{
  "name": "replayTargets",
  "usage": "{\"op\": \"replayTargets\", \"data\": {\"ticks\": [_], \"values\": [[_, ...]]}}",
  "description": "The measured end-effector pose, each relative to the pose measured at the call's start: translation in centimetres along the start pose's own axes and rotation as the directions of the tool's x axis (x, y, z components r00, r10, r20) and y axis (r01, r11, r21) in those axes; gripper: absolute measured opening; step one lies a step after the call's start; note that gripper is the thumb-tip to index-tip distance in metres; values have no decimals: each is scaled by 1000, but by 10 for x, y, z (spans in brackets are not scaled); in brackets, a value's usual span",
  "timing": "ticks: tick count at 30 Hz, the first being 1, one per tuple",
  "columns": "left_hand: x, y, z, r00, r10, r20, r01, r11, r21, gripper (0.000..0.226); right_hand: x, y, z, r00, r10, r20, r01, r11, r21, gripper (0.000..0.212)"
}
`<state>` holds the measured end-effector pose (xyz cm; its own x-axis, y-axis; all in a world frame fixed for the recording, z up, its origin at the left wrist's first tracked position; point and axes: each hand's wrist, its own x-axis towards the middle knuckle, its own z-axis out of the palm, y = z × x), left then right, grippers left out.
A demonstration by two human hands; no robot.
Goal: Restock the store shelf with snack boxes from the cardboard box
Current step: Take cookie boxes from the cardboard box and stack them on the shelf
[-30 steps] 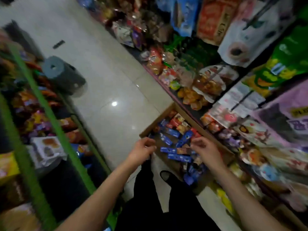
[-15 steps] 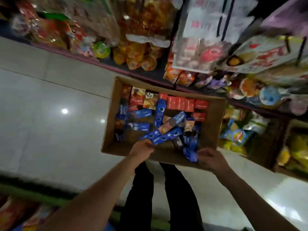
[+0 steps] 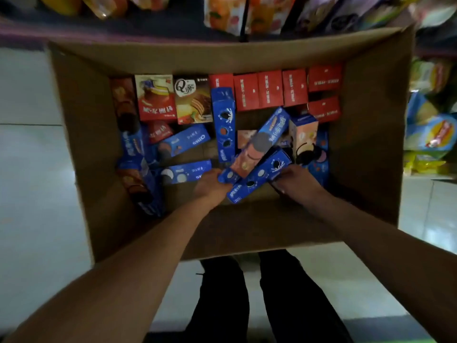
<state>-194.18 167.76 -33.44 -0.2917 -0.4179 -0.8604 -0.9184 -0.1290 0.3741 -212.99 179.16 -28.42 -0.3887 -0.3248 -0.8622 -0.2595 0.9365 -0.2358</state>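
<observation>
A pale tiled floor (image 3: 29, 169) is seen from above, with a store shelf (image 3: 173, 21) of bagged snacks along the far edge and more bags (image 3: 430, 134) stacked at the right. An open cardboard box (image 3: 81, 144) is set on the floor against the shelf, and nearly the whole middle of the view is filled by it. Inside it, snack boxes are heaped loosely: a row of red boxes (image 3: 270, 89) is lined along the far wall, two cake boxes (image 3: 173, 99) are laid beside them to the left, and long blue cookie boxes (image 3: 223, 125) are scattered at all angles below.

Both hands are lowered into the box near its front wall. A slanted blue box (image 3: 259, 175) is held between them: its lower left end is gripped by the left hand (image 3: 210, 184), fingers curled round it, and its upper right end is gripped by the right hand (image 3: 295, 179). Dark trouser legs (image 3: 247, 298) are seen below the box.
</observation>
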Motion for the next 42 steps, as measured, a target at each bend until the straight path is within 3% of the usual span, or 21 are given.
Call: {"op": "replayTargets", "data": {"ticks": [2,5,7,9,11,13,16,19,23,25,28,31,35,37,40,42], "values": [[16,-5,14,1000,6,-27,-6,1000,-5,39,13,13,8,996,-17,-84,18,1000,3,26],[32,0,33,996,40,-83,-37,999,35,63,24,31,16,991,60,-118,-66,996,-53,61],[43,12,45,986,101,-130,-95,994,45,66,35,38,24,993,101,-68,-101,995,-2,69],[51,25,54,979,155,-132,-145,986,84,75,45,40,33,993,114,-15,-114,993,28,68],[56,33,63,975,183,-128,-160,973,168,89,56,35,37,990,143,-6,-139,972,188,63],[60,34,70,964,211,-160,-161,948,276,85,67,27,37,978,204,-35,-167,875,454,61],[58,21,69,955,223,-194,-169,950,263,73,74,16,33,969,242,-43,-145,705,695,57],[42,-14,57,961,223,-166,-182,956,229,68,72,9,31,973,232,-9,-148,650,745,44],[23,-65,35,993,108,-37,-93,952,293,68,72,-5,38,984,177,-24,-117,743,659,34],[21,-76,24,995,16,98,-33,983,180,73,72,-14,44,987,162,8,-125,725,677,37],[24,-75,15,979,20,201,1,995,-99,72,69,-17,53,982,183,52,-161,659,735,24],[37,-72,19,978,-7,210,44,984,-173,65,62,-17,63,956,232,181,-283,553,783,21],[47,-66,27,905,-43,423,195,926,-323,59,52,-23,76,907,266,327,-414,422,806,9],[49,-61,24,892,-21,451,206,907,-366,52,46,-28,87,875,280,395,-480,396,783,30],[53,-57,21,896,-17,444,255,839,-481,28,39,-29,109,750,346,563,-658,469,589,76],[49,-58,17,885,-55,462,342,750,-567,37,35,-29,124,717,344,606,-688,489,536,88]]}}
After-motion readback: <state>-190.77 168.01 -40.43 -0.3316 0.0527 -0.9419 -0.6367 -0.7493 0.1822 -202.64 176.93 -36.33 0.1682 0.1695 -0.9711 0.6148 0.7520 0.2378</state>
